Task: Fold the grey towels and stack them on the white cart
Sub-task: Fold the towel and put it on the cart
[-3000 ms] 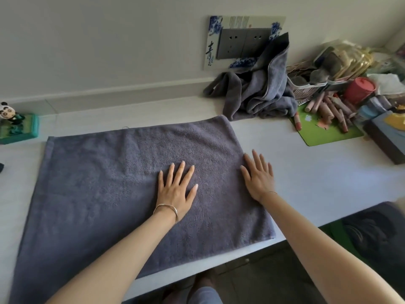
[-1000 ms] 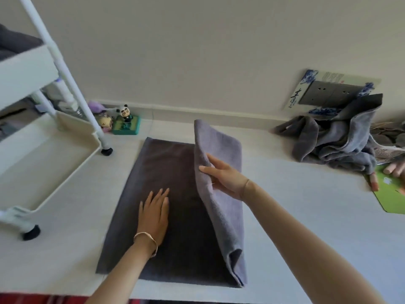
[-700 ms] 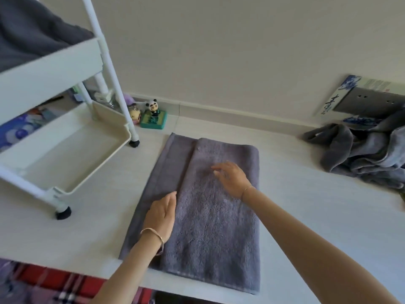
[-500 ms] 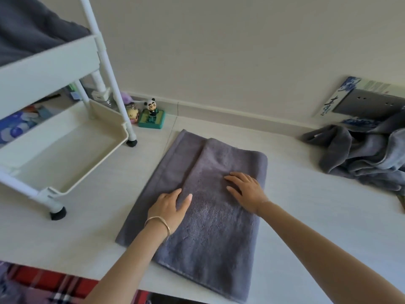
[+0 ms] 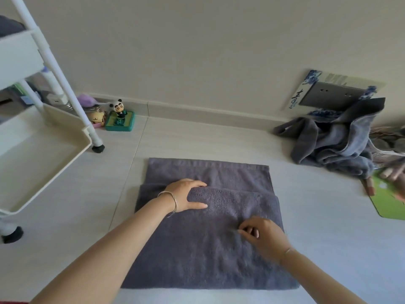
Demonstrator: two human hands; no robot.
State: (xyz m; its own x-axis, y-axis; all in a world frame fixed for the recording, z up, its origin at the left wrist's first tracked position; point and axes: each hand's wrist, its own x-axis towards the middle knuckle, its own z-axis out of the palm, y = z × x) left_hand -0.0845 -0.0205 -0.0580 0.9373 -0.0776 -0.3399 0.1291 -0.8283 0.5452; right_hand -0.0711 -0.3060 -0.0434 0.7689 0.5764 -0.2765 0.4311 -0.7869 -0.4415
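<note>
A folded grey towel (image 5: pixel 210 244) lies flat on the white table, its upper layer ending in a fold edge that runs left to right. My left hand (image 5: pixel 186 196) curls over that edge near its left end, fingers on the far side, thumb on top. My right hand (image 5: pixel 264 236) rests on the towel's right part with fingers bent, pinching the fabric. A heap of unfolded grey towels (image 5: pixel 333 145) lies at the back right against the wall. The white cart (image 5: pixel 43 154) stands at the left; a dark grey towel (image 5: pixel 8 27) shows on its upper shelf.
The cart's post and black foot (image 5: pixel 98 148) stand on the table just left of the towel. A panda figure (image 5: pixel 119 110) and small toys sit by the wall. A green mat (image 5: pixel 390 200) with small items lies at the far right. A socket plate (image 5: pixel 331 95) hangs on the wall.
The towel was folded over by my right hand, then turned about a quarter turn, so its fold now runs left to right. Both hands shifted onto its new edges.
</note>
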